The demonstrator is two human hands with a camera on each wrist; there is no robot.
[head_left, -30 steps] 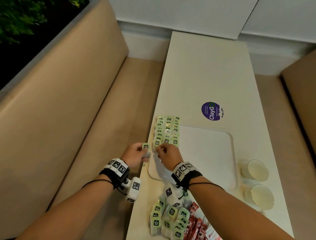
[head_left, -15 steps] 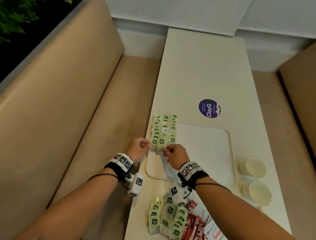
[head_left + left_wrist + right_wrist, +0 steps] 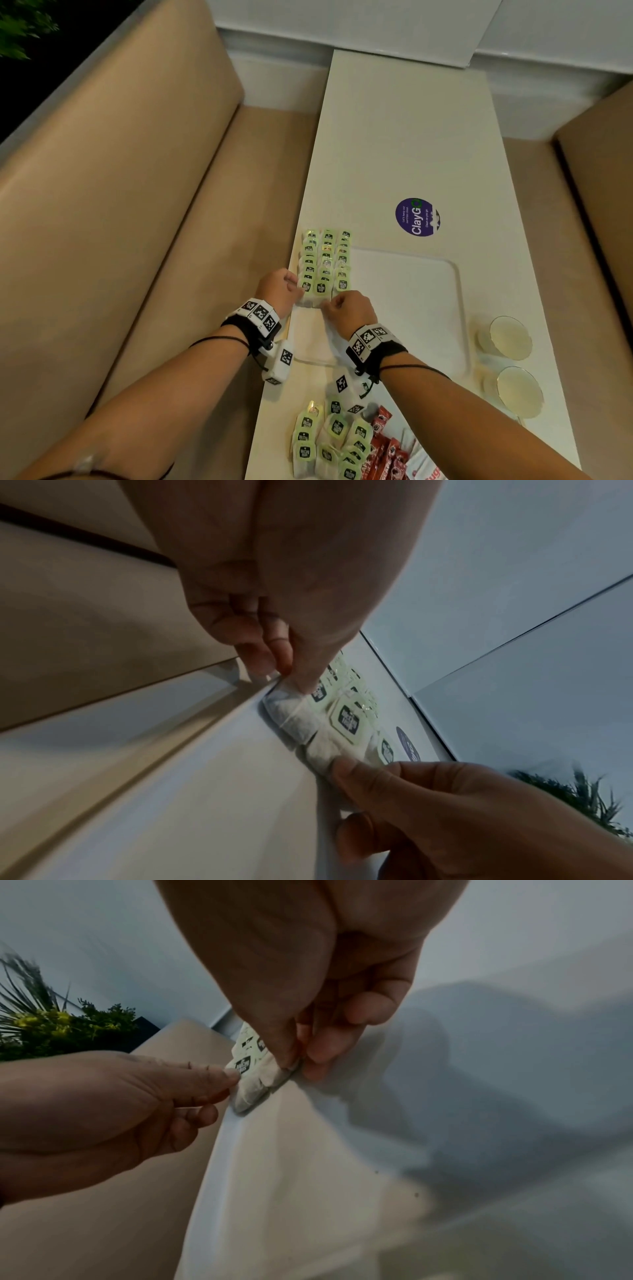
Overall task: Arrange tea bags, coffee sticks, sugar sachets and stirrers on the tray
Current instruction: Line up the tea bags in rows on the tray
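Note:
Green-tagged tea bags (image 3: 325, 260) lie in three columns on the left part of the white tray (image 3: 411, 308). My left hand (image 3: 298, 289) pinches the nearest tea bag (image 3: 291, 710) of the left column at the tray's rim. My right hand (image 3: 327, 305) pinches the neighbouring tea bag (image 3: 322, 748) at the near end of the middle column. In the right wrist view my right hand (image 3: 298, 1064) grips a bag's corner (image 3: 260, 1080) between thumb and fingers, and the left hand (image 3: 226, 1080) touches its tag. Both bags rest on the tray.
A loose pile of tea bags (image 3: 329, 442), red coffee sticks (image 3: 387, 445) and white sugar sachets (image 3: 424, 466) lie at the table's near end. Two cups (image 3: 510, 337) (image 3: 519, 390) stand right of the tray. A purple sticker (image 3: 416, 217) lies beyond it. Padded benches flank the table.
My left hand carried a tea bag from beside the tray onto the near end of the left column. My right hand stayed at the middle column's near end.

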